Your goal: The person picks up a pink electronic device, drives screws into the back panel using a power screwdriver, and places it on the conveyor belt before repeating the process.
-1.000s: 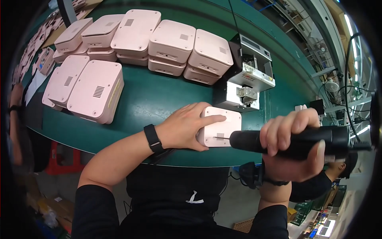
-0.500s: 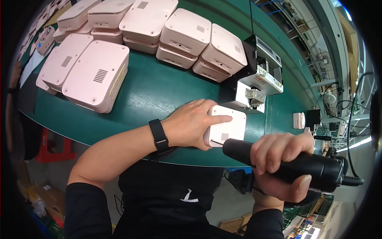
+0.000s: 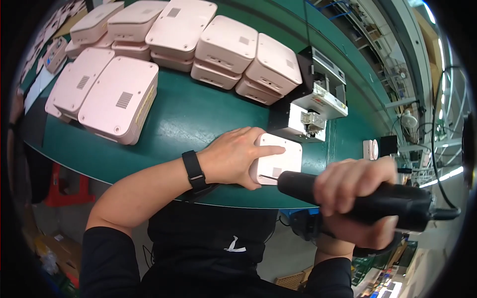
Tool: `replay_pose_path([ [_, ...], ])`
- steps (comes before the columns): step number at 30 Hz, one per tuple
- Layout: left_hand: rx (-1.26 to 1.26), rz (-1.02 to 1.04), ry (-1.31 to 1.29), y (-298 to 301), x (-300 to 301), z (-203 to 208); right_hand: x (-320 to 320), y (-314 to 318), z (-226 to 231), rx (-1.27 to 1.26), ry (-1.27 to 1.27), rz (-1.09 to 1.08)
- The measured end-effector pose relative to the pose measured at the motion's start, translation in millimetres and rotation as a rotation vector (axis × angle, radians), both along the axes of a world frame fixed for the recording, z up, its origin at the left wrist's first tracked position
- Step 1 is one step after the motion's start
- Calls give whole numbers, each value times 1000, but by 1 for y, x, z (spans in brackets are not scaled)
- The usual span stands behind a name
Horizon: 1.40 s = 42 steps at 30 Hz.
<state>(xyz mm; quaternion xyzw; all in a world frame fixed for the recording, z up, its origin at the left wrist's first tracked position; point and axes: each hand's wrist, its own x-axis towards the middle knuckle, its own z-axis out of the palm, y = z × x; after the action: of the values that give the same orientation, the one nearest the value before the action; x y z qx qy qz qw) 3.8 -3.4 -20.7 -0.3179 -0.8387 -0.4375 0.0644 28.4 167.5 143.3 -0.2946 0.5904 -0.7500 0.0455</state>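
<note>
No text can be read: the small red marking (image 3: 318,101) on the black-and-white machine (image 3: 305,89) is illegible.

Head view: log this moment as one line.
left grip: on pale box | right grip: black corded screwdriver, bit at box's near-left corner | nearby: machine

Just behind the left grip (image 3: 236,156), a wide black band (image 3: 194,170) wraps the wrist, with a small loop fitting at its lower end. Behind the right grip (image 3: 348,186), dark wristwear (image 3: 305,224) is too blurred to make out. Farther back, black sleeves (image 3: 109,253) end near the elbows; between them, a black garment (image 3: 208,233) bears a crumpled white strip (image 3: 234,245).
</note>
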Motion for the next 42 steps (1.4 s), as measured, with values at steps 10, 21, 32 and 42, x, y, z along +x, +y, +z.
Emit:
replay_pose_path([
  [10, 194, -134, -512, -5, -7, 32, 52, 84, -31, -65, 48, -287],
  [21, 438, -267, -1266, 76, -17, 43, 83, 132, -101, -241, 311, -445],
  [32, 800, -219, -1600, 269, -63, 28, 98, 135, -107, -184, 450, -439],
  [42, 232, 19, -414, 85, 27, 74, 99, 139, -124, -538, 183, -581],
])
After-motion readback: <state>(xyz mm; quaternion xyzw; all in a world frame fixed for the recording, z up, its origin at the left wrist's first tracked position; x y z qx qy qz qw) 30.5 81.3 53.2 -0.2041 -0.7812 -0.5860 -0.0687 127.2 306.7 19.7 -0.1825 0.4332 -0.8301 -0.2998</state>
